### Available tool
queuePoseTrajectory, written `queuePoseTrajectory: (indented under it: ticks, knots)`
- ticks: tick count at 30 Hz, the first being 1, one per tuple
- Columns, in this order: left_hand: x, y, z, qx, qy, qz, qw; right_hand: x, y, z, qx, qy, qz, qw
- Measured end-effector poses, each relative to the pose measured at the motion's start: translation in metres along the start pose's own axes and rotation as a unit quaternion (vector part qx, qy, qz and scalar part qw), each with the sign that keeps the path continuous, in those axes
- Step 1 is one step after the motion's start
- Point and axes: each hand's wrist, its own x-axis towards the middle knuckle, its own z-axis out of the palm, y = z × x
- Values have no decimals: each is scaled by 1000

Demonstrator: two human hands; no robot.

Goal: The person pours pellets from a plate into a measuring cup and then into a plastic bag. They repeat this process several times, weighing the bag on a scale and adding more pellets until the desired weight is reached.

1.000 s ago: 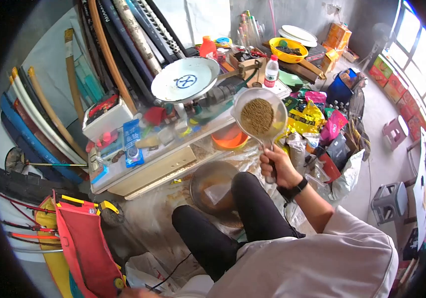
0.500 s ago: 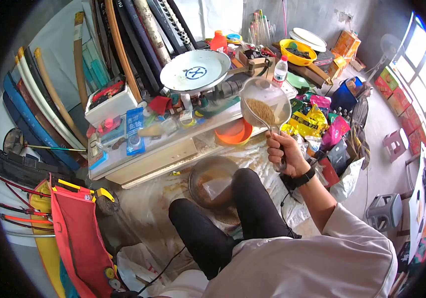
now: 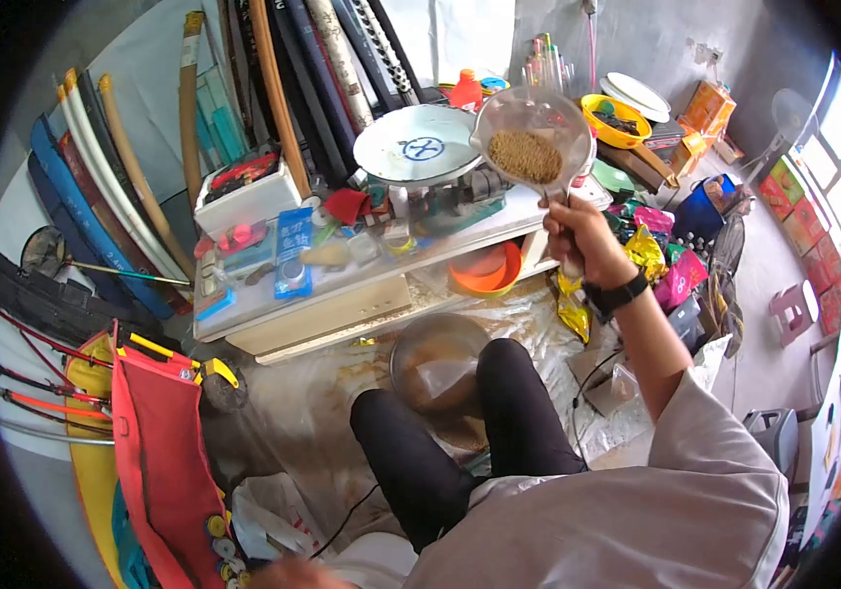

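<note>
My right hand [image 3: 582, 239] is closed round the handle of a translucent scoop [image 3: 550, 120], raised above the right part of the low table [image 3: 332, 319]. Brown granules [image 3: 525, 156] lie in the scoop's bowl. Just left of the scoop is a white enamel dish [image 3: 391, 147] with a blue mark, on a scale. At the bottom edge my left hand [image 3: 298, 573] shows only as a blur, so its fingers cannot be made out. Between my knees a round metal basin [image 3: 411, 344] holds a clear plastic bag [image 3: 443, 378].
An orange bowl [image 3: 487, 267] sits on the table's lower shelf. Colourful packets [image 3: 681, 280] lie at the right, near a blue bucket [image 3: 703, 211]. A red bag [image 3: 160, 422] stands at the left. A black cable runs over the floor beside my right knee.
My right hand has raised the scoop, which now hangs closer to the dish and overlaps its right edge. My left hand has come into view at the bottom. The whole view has shifted slightly.
</note>
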Motion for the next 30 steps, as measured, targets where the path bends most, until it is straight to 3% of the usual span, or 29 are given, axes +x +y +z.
queuePoseTrajectory:
  ticks: [4, 6, 8, 11, 14, 16, 21, 30]
  knots:
    - [-47, -45, -39, 259, 33, -156, 953, 43, -22, 14, -112, 27, -36, 993]
    - [-52, -68, -49, 317, 3, -241, 917, 66, -32, 15, -123, 6, -40, 992]
    - [-76, -98, -57, 388, -24, -264, 883, 94, -34, 13, -193, 0, -50, 980]
    - [-118, -123, -61, 416, -15, -356, 836, 119, -36, 17, -254, -4, -72, 964]
    - [-156, -145, -73, 498, -76, -310, 806, 136, -41, 22, -289, -9, -69, 955]
    - [-168, -150, -75, 517, -89, -310, 793, 139, -47, 26, -383, -31, -72, 920]
    - [-195, -162, -75, 574, -135, -341, 732, 161, -46, 25, -372, -23, -88, 924]
    - [-221, -177, -74, 604, -100, -310, 727, 177, -49, 30, -449, 1, -101, 888]
